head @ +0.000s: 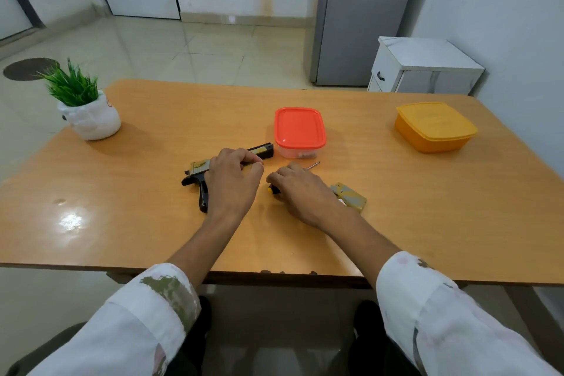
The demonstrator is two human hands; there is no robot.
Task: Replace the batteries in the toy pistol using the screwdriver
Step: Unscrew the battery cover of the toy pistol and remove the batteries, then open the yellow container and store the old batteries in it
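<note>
A black and tan toy pistol [198, 172] lies on the wooden table [152, 223], barrel pointing right toward a clear box with a red lid [300, 128]. My left hand [232, 183] rests over the pistol's middle, fingers curled on its barrel. My right hand [302, 189] lies over a screwdriver [313, 165]; its metal tip shows beyond my fingers and its black and yellow handle end shows under my palm. A tan piece that looks like a pistol cover [351, 197] lies just right of my right wrist.
A yellow lidded box [433, 127] stands at the far right of the table. A small potted plant [84, 107] stands at the far left. Beyond the table are a white cabinet [424, 67] and a grey fridge [360, 15].
</note>
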